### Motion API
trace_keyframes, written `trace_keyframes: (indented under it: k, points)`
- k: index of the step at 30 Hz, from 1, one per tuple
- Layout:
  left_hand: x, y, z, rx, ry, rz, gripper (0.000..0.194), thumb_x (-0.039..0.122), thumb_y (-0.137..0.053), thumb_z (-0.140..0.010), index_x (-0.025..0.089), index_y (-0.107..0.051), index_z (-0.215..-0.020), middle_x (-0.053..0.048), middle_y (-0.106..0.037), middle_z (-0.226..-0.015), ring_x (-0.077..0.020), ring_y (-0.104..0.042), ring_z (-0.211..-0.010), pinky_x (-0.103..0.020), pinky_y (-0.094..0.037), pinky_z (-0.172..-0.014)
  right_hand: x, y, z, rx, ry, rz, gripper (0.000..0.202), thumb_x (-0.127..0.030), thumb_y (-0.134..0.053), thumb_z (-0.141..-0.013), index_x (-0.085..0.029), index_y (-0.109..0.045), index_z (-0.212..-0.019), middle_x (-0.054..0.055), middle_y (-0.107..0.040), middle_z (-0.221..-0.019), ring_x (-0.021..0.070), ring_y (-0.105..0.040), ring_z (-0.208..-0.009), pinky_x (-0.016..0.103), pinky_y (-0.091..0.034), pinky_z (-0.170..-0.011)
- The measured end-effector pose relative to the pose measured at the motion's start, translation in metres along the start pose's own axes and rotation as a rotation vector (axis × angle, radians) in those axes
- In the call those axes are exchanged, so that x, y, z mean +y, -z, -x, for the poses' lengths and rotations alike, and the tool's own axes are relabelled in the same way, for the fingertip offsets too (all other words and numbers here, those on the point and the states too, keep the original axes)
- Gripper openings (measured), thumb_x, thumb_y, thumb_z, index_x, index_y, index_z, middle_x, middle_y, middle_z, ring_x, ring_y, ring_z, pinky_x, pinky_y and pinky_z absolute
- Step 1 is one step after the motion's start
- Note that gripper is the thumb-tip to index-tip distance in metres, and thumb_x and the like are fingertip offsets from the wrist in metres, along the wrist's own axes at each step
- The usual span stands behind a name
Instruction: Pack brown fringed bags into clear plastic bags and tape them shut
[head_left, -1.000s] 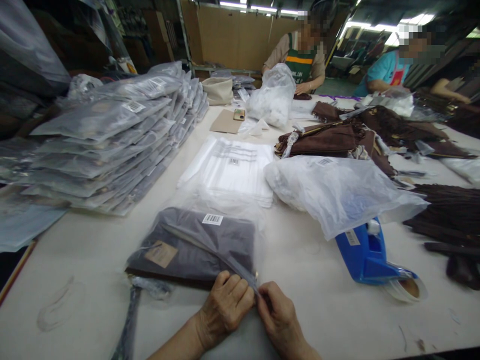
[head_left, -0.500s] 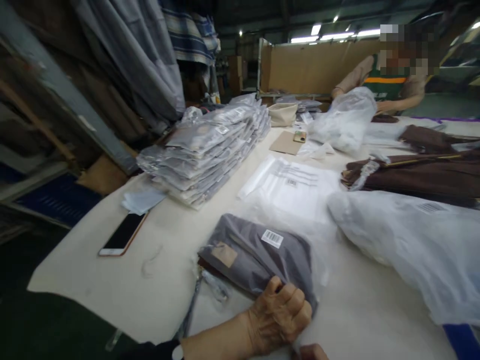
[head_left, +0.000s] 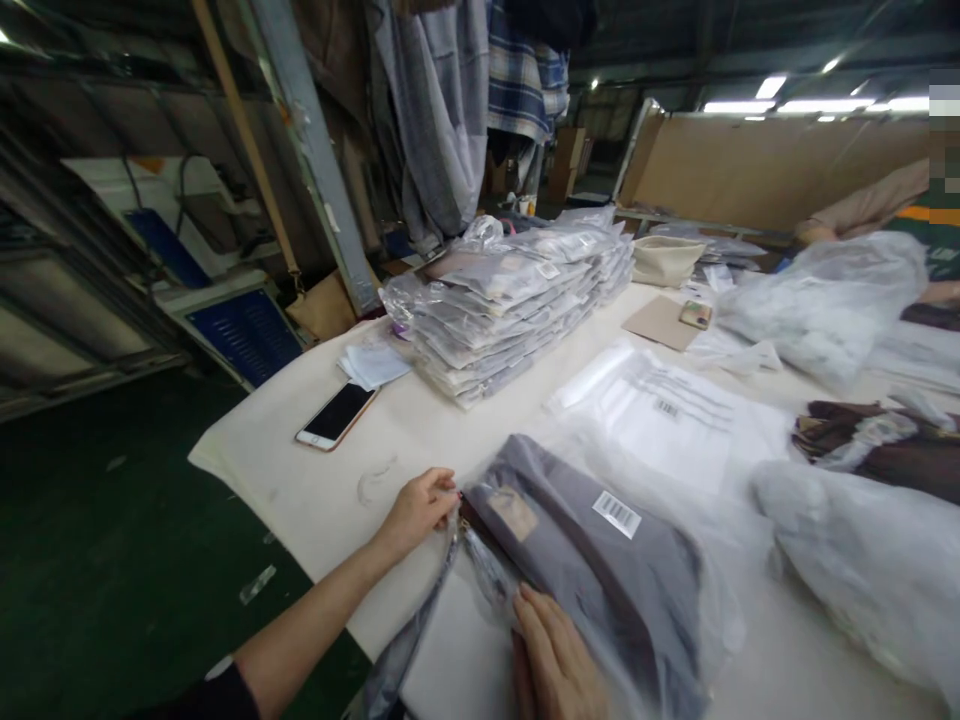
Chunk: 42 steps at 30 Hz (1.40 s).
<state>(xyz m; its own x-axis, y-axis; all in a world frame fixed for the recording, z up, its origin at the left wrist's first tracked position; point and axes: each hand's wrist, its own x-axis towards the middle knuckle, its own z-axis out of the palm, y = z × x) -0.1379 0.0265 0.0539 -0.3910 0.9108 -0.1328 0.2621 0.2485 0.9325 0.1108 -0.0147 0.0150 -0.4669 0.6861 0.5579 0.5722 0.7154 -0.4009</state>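
Note:
A grey pouch (head_left: 577,520) with a tan patch and a barcode label (head_left: 616,514) lies on the table inside a clear plastic bag. At its upper left corner my left hand (head_left: 416,512) pinches the pouch's corner where the strap joins. The wrapped strap (head_left: 420,630) hangs down from there toward the near edge. My right hand (head_left: 555,655) rests along the pouch's near side, fingers extended and close together, by a plastic-wrapped tassel (head_left: 487,572).
A tall stack of bagged pouches (head_left: 510,300) stands behind. Left of it lie a phone (head_left: 337,415) and pale papers (head_left: 375,362). White plastic bags (head_left: 667,410) and brown items (head_left: 892,445) are at the right. A person's sleeve (head_left: 870,205) shows at the back right.
The view has swung left. My left hand has moved from the pouch's near side to its upper left corner. My right hand has come further into view, onto the near side.

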Motion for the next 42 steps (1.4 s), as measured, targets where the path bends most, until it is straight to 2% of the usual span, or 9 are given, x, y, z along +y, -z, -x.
trace_keyframes:
  k: [5,8,11,19,22,26,29,33,42]
  points:
    - [0.009,-0.018,-0.007,-0.071,0.167,0.276,0.041,0.023,-0.064,-0.063,0.011,-0.060,-0.102,-0.007,-0.063,-0.097,-0.0029,-0.048,-0.041,-0.017,-0.040,-0.039,-0.001,-0.019,-0.045,0.005,0.247,0.170,0.054,-0.023,-0.048,-0.087,-0.011,-0.036,-0.138,0.016,-0.062,-0.117,0.0285,-0.058,-0.108,0.040,-0.051,-0.083]
    - [0.012,-0.025,-0.015,-0.096,0.226,0.368,0.027,0.020,-0.066,-0.060,0.011,-0.062,-0.085,0.000,-0.063,-0.071,-0.0035,-0.044,-0.037,-0.015,-0.035,-0.035,-0.013,-0.025,-0.059,-0.011,0.192,0.263,0.062,-0.043,-0.048,-0.088,-0.006,-0.036,-0.136,0.023,-0.059,-0.118,0.0362,-0.055,-0.109,0.050,-0.048,-0.083]
    - [0.016,-0.033,-0.021,-0.079,0.257,0.406,0.012,0.021,-0.065,-0.064,0.013,-0.056,-0.063,0.007,-0.049,-0.045,-0.0037,-0.037,-0.032,-0.014,-0.028,-0.030,-0.020,-0.034,-0.064,-0.063,0.132,0.342,0.065,-0.052,-0.042,-0.088,-0.005,-0.040,-0.133,0.026,-0.057,-0.120,0.0407,-0.053,-0.109,0.056,-0.045,-0.082]
    - [0.013,-0.046,-0.023,-0.008,0.288,0.409,0.015,0.009,-0.049,-0.072,0.017,-0.044,-0.061,0.009,-0.045,-0.040,-0.0054,-0.041,-0.028,-0.013,-0.029,-0.028,0.007,-0.039,-0.068,-0.109,0.094,0.308,0.051,-0.026,-0.037,-0.095,-0.016,-0.026,-0.143,0.016,-0.061,-0.119,0.0307,-0.060,-0.104,0.045,-0.051,-0.080]
    - [0.012,-0.042,-0.023,-0.060,0.259,0.390,0.012,0.007,-0.051,-0.069,0.016,-0.049,-0.076,0.011,-0.047,-0.042,-0.0074,-0.044,-0.029,-0.014,-0.034,-0.028,0.008,-0.036,-0.068,-0.085,0.106,0.290,0.053,-0.026,-0.039,-0.094,-0.013,-0.026,-0.143,0.017,-0.061,-0.120,0.0308,-0.060,-0.105,0.044,-0.051,-0.080]
    - [0.017,-0.039,-0.025,-0.165,0.182,0.350,0.033,0.009,-0.056,-0.069,0.017,-0.056,-0.100,0.011,-0.054,-0.047,-0.0083,-0.046,-0.028,-0.014,-0.033,-0.026,0.006,-0.032,-0.067,-0.085,0.116,0.266,0.055,-0.027,-0.040,-0.093,-0.012,-0.025,-0.144,0.018,-0.059,-0.122,0.0302,-0.059,-0.108,0.044,-0.051,-0.084]
    - [0.019,-0.041,-0.028,-0.177,0.157,0.307,0.013,0.014,-0.051,-0.075,0.015,-0.063,-0.080,0.008,-0.051,-0.039,-0.0080,-0.043,-0.024,-0.013,-0.026,-0.023,0.008,-0.028,-0.064,-0.079,0.138,0.335,0.057,-0.024,-0.038,-0.092,-0.012,-0.019,-0.145,0.018,-0.062,-0.117,0.0289,-0.061,-0.104,0.044,-0.053,-0.080]
    - [0.016,-0.051,-0.022,-0.139,0.179,0.325,0.018,0.019,-0.043,-0.078,0.016,-0.057,-0.068,0.007,-0.046,-0.035,-0.0093,-0.042,-0.025,-0.014,-0.025,-0.024,0.014,-0.019,-0.056,-0.091,0.197,0.471,0.062,-0.014,-0.033,-0.087,-0.007,-0.013,-0.145,0.018,-0.061,-0.118,0.0282,-0.058,-0.108,0.047,-0.051,-0.083]
    - [0.013,-0.064,0.009,-0.035,0.226,0.374,0.024,0.041,-0.037,-0.072,0.020,-0.049,-0.074,0.003,-0.056,-0.052,-0.0137,-0.057,-0.045,-0.024,-0.049,-0.043,0.030,-0.025,-0.062,0.036,0.225,0.658,0.041,-0.007,-0.031,-0.087,-0.004,-0.047,-0.125,0.019,-0.062,-0.109,0.0279,-0.054,-0.107,0.046,-0.042,-0.089]
